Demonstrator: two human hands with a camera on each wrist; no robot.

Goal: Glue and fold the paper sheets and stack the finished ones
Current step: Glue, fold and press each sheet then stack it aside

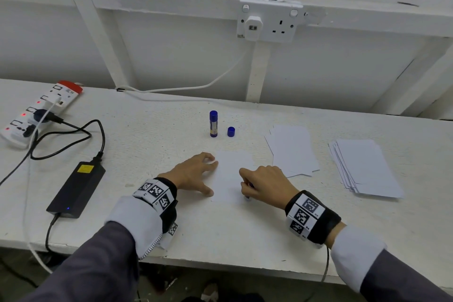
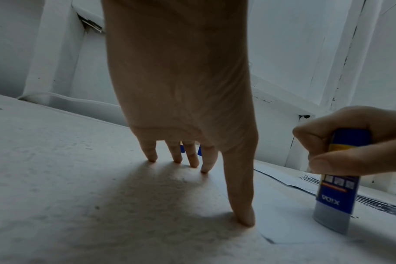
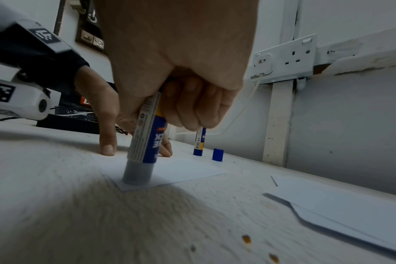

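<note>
Right hand (image 3: 170,75) grip presses glue stick (image 3: 145,142) onto sheet (image 3: 181,171).

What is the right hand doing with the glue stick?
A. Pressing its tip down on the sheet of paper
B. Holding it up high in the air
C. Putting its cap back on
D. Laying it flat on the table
A. The right hand grips the glue stick upright with its tip down on the near corner of the paper sheet, while the loose blue cap stands apart on the table.
</note>
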